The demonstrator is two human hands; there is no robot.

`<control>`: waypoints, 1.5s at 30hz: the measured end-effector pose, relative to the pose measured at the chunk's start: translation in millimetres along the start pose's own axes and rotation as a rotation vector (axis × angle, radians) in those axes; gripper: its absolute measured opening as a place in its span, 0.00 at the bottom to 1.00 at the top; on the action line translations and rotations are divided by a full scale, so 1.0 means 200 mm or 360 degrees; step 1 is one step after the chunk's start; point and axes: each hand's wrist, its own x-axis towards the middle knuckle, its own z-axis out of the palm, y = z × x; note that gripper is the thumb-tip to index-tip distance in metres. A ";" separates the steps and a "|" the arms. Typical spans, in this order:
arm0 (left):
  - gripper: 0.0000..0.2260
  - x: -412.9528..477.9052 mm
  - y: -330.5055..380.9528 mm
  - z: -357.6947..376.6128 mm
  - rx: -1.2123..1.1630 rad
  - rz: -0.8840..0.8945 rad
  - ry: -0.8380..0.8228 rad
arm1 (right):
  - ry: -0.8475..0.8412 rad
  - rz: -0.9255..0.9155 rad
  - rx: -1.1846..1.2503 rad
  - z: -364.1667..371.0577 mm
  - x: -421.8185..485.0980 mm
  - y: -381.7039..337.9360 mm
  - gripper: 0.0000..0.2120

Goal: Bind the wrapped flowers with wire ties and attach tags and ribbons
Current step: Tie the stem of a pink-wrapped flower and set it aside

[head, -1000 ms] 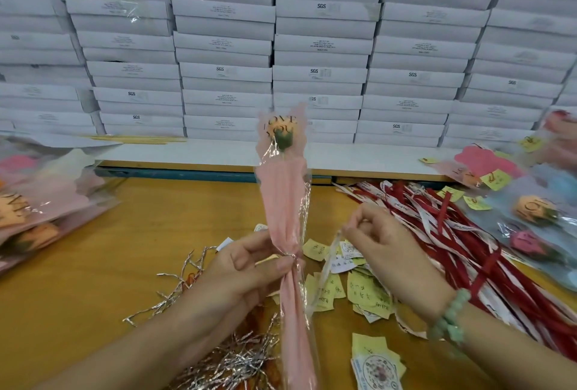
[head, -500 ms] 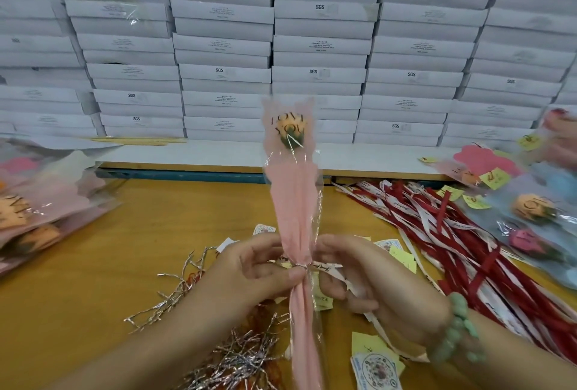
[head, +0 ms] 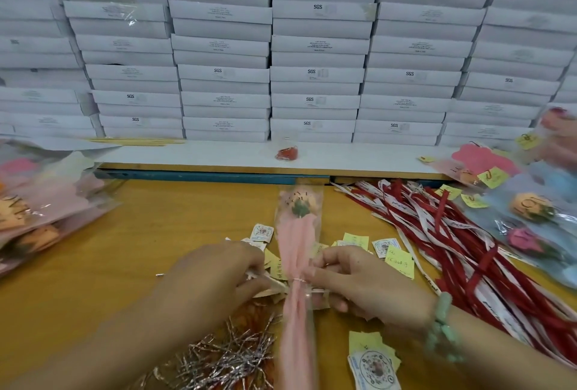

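Pinching from both sides, the left hand and the right hand meet at the narrowed neck of the wrapped flower. The flower stands between the two sets of fingers, its bloom above them and its pink stem wrap running down below them. A thin wire tie circles the wrap right between the fingertips. The left fingers are curled together and clamped on a pale ribbon strip that runs from them to the tie. The right fingers are curled too and appear to pinch the strip's other end just beside the wrap, though blur hides the exact grip. A green bracelet sits on the right wrist.

Below the left fingers lies a heap of silver wire ties. Yellow and white tags are scattered just past the right fingers, and beyond them spreads a pile of red and white ribbons.
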 end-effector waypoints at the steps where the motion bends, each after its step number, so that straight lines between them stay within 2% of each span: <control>1: 0.17 0.00 -0.01 -0.02 0.0067 -0.0027 0.0016 | 0.0027 -0.0020 -0.0120 -0.01 0.00 0.00 0.12; 5: 0.21 0.00 -0.04 -0.12 -0.0037 -0.0113 0.0016 | 0.0129 -0.0070 -0.0439 -0.04 0.00 -0.01 0.11; 9: 0.20 0.01 -0.09 -0.20 -0.0531 -0.0099 -0.0100 | 0.0115 -0.0097 -0.0482 -0.08 0.00 -0.01 0.07; 11: 0.21 0.02 -0.11 -0.22 -0.0888 -0.0052 -0.0233 | 0.0078 -0.0115 -0.0404 -0.08 0.00 -0.01 0.06; 13: 0.16 0.02 -0.11 -0.20 -0.1362 0.0070 -0.0342 | 0.0018 -0.0116 -0.0245 -0.09 0.00 -0.02 0.06; 15: 0.12 0.03 -0.09 -0.16 -0.1805 0.0177 -0.0360 | -0.0063 -0.0123 -0.0102 -0.09 -0.01 -0.04 0.08; 17: 0.14 0.05 -0.08 -0.12 -0.2184 0.0184 -0.0347 | -0.0174 -0.0175 0.0020 -0.10 -0.02 -0.07 0.12; 19: 0.21 0.06 -0.08 -0.08 -0.2427 0.0216 -0.0386 | -0.0294 -0.0244 0.0148 -0.12 -0.04 -0.10 0.16; 22: 0.20 0.07 -0.07 -0.04 -0.2685 0.0338 -0.0415 | -0.0470 -0.0338 0.0250 -0.14 -0.05 -0.15 0.21; 24: 0.19 0.08 -0.05 0.00 -0.2640 0.0312 -0.0345 | -0.0596 -0.0407 0.0258 -0.14 -0.06 -0.17 0.24; 27: 0.21 0.09 -0.03 0.08 -0.2302 0.0166 -0.0256 | -0.0751 -0.0556 0.0235 -0.13 -0.05 -0.21 0.28; 29: 0.20 0.08 -0.03 0.10 -0.2075 0.0174 -0.0257 | -0.0754 -0.0638 0.0168 -0.09 -0.02 -0.24 0.31; 32: 0.16 0.06 -0.05 0.13 -0.1969 0.0349 -0.0340 | -0.0512 -0.0747 -0.0087 -0.03 0.03 -0.28 0.29; 34: 0.07 0.05 -0.05 0.16 -0.1924 0.0236 -0.0279 | -0.0321 -0.0876 -0.0262 0.00 0.06 -0.29 0.26; 35: 0.06 0.06 -0.05 0.18 -0.1905 0.0170 -0.0242 | -0.0228 -0.0936 -0.0322 0.01 0.08 -0.29 0.25; 37: 0.08 0.06 -0.04 0.20 -0.1909 0.0145 -0.0206 | 0.0059 -0.0994 -0.0423 0.03 0.10 -0.27 0.24; 40: 0.16 0.06 -0.03 0.21 -0.2048 0.0194 -0.0240 | 0.0438 -0.0911 -0.0493 0.02 0.12 -0.18 0.23; 43: 0.19 0.07 -0.05 0.21 -0.2161 0.0159 -0.0260 | 0.0493 -0.0890 -0.0650 0.02 0.09 -0.04 0.15; 45: 0.15 0.08 -0.06 0.22 -0.2201 0.0161 -0.0235 | 0.0526 -0.0923 -0.0726 0.03 0.07 0.03 0.11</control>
